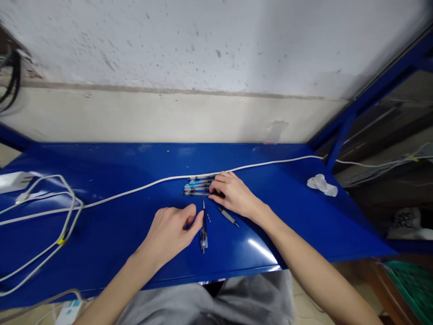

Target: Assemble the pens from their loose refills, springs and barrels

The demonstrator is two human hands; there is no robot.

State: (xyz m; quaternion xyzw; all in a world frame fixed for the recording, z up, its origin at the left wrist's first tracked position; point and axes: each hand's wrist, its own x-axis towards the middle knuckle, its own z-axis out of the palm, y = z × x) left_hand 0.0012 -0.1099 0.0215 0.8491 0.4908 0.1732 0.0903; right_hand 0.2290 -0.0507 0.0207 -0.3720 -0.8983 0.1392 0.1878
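Observation:
My right hand bends its fingers over the right ends of several clear-barrelled pens, lying side by side near the table's middle. Its fingertips and thumb close on the nearest pen, whose dark end shows between them. My left hand rests lower left, fingers curled and thumb apart from the index finger, nothing visible between. The thumb tip is beside or against a clear pen barrel with a refill, pointing away from me. A grey pen grip section and a small spring-like piece lie between my hands.
A white cable crosses the blue table behind the pens. Looped white cords and a white power strip are on the left. Crumpled tissue lies on the right. A wall stands behind the table.

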